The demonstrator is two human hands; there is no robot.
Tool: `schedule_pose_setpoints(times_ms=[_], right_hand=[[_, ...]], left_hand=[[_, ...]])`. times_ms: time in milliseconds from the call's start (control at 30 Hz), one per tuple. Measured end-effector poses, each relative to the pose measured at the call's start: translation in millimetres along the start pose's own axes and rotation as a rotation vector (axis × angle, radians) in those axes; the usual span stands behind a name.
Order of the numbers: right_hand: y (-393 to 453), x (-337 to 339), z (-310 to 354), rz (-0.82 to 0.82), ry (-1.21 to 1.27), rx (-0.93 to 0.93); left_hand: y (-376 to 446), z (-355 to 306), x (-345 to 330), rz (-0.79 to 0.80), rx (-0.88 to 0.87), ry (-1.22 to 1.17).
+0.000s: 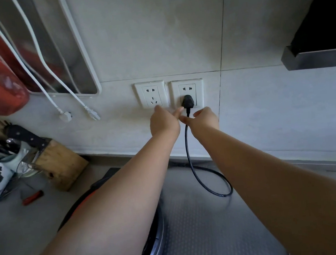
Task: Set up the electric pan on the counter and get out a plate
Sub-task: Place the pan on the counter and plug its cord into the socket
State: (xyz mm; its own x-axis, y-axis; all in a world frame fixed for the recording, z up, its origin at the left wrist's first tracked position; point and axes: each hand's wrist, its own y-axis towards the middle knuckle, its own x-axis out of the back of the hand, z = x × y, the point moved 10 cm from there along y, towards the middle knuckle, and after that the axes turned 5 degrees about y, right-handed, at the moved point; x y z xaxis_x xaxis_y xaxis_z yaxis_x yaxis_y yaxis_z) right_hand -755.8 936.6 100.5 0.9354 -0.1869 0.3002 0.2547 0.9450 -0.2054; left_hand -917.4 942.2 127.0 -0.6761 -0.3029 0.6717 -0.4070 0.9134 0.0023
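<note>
The electric pan [154, 245] sits on the counter under my forearms; only its silver rim and an orange-and-black edge show. Its black power cord [190, 158] loops on the counter and rises to a black plug [187, 101] seated in the right wall socket [198, 90]. My left hand [163, 121] reaches up just left of the plug, one fingertip beside it. My right hand [205, 119] is just below the socket, its thumb against the cord and its curled forefinger apart from it. No plate is in view.
A second, unused socket [151, 94] is to the left. Two white cables [64, 115] hang from a wall rack [82, 59]. A wooden knife block [60, 164] and a red-handled tool [33, 197] stand at the left. A dark range hood [323, 53] juts out at the right.
</note>
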Motion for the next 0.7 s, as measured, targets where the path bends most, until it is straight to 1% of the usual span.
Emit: schedule_pose_setpoints(times_ms=[167,300,400,467,533,700], right_hand=[[-19.9,9.2,-4.4,-0.027,-0.113,0.041],[-32.6,17.2,-11.6,-0.061,-0.272,0.046],[-40.4,19.6,-18.3,-0.049,-0.451,0.047],[-52.0,19.4,-22.9,-0.029,-0.546,0.043],[-66.6,18.6,-26.1,-0.018,-0.601,0.047],[-113.8,8.7,-38.1,0.030,-0.753,0.069]], left_hand=[[-19.1,3.9,8.7,-0.034,-0.130,0.227],[-40.0,9.7,9.2,-0.080,-0.234,0.616],[-54.8,28.4,0.2,0.024,-0.236,0.829],[-63.6,43.2,0.5,0.083,-0.230,0.897],[-72.2,51.4,4.6,0.096,-0.258,0.933],[-105.1,74.4,28.3,0.123,-0.272,0.934]])
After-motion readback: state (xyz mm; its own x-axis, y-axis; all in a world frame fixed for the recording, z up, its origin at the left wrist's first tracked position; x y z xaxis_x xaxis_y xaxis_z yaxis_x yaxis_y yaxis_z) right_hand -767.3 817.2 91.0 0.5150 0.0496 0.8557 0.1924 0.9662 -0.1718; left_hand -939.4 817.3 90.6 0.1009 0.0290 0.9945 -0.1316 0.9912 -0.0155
